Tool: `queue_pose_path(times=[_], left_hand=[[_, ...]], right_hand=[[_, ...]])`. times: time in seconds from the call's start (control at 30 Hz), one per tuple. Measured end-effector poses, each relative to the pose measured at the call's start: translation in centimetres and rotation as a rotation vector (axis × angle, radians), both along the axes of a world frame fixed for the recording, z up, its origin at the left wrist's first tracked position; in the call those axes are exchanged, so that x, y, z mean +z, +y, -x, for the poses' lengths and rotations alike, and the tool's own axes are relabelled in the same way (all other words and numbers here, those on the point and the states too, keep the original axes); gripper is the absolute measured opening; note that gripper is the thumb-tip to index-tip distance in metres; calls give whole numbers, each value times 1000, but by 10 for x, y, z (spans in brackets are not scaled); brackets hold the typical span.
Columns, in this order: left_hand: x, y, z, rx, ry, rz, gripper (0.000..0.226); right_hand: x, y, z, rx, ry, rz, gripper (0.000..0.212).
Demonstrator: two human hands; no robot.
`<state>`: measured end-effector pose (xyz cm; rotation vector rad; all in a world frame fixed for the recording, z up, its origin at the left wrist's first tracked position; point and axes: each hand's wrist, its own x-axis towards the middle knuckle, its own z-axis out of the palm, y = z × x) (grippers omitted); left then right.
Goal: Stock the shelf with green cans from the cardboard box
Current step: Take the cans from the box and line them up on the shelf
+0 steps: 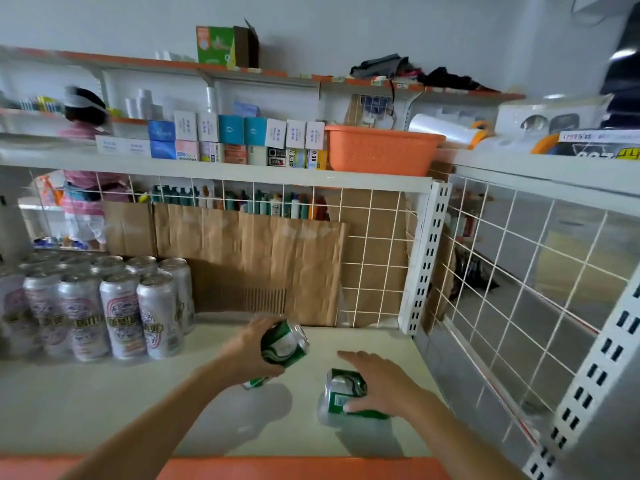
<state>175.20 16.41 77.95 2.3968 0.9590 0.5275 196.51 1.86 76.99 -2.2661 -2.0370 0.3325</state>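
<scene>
My left hand [251,351] grips a green can [285,342], tilted with its silver top pointing up and right, just above the white shelf [104,403]. A bit of green and white [255,382] shows under that hand; whether it is another can is unclear. My right hand [384,386] holds a second green can [343,393] from above, with its silver top facing me, low over the shelf on the right. The cardboard box is not in view.
Several silver cans with red labels [114,306] stand packed at the shelf's left. Brown cardboard [263,265] leans against the wire grid back [374,258]. A wire grid side panel [519,289] closes the right. The shelf's orange front edge [277,467] runs below. An orange basket [377,150] sits on the shelf above.
</scene>
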Motion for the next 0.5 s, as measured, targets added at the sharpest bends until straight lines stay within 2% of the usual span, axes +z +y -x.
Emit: queue_pose_path(times=[0.07, 0.2, 0.3, 0.5], left_hand=[[0, -1, 0, -3, -63, -7, 82], [2, -5, 1, 26, -204, 0, 80], [5, -11, 1, 20, -294, 9, 72], [8, -19, -3, -62, -402, 61, 79]], right_hand=[[6, 2, 5, -19, 113, -72, 90], [14, 15, 22, -96, 532, -270, 113], [21, 28, 36, -106, 818, -355, 102], [35, 42, 57, -56, 926, -478, 77]])
